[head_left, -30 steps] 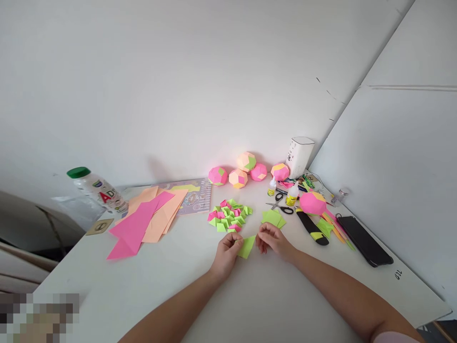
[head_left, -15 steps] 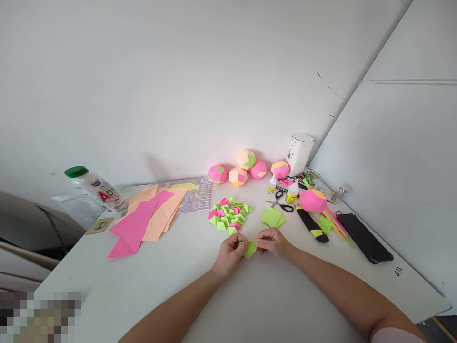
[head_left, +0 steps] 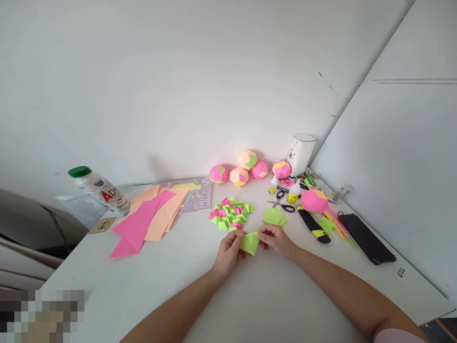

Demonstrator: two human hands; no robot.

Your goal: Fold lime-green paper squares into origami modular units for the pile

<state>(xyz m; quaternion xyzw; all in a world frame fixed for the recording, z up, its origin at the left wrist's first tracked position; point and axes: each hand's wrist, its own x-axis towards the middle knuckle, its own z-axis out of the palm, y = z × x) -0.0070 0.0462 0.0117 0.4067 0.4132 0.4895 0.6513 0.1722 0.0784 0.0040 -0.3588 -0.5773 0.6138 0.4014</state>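
A green piece of paper [head_left: 250, 243] is stretched between my two hands, just above the table. My left hand [head_left: 229, 250] pinches its left edge, and my right hand [head_left: 277, 240] grips the upper right corner between thumb and fingers. Just beyond my left hand lies a heap of small folded green and pink paper pieces [head_left: 231, 214]. Flat green paper pieces [head_left: 274, 216] lie stacked behind my right hand.
Several paper balls [head_left: 239, 176] rest against the wall. Scissors [head_left: 282, 204], glue bottles [head_left: 293, 193], a black-and-yellow cutter [head_left: 313, 225] and a phone [head_left: 366, 238] are at right. Pink and peach sheets [head_left: 137, 226] and a white bottle [head_left: 100, 189] with a green cap occupy the left.
The green paper now appears wider and more opened out between my fingers. My right hand has shifted slightly to the right and up. The camera view has moved a little.
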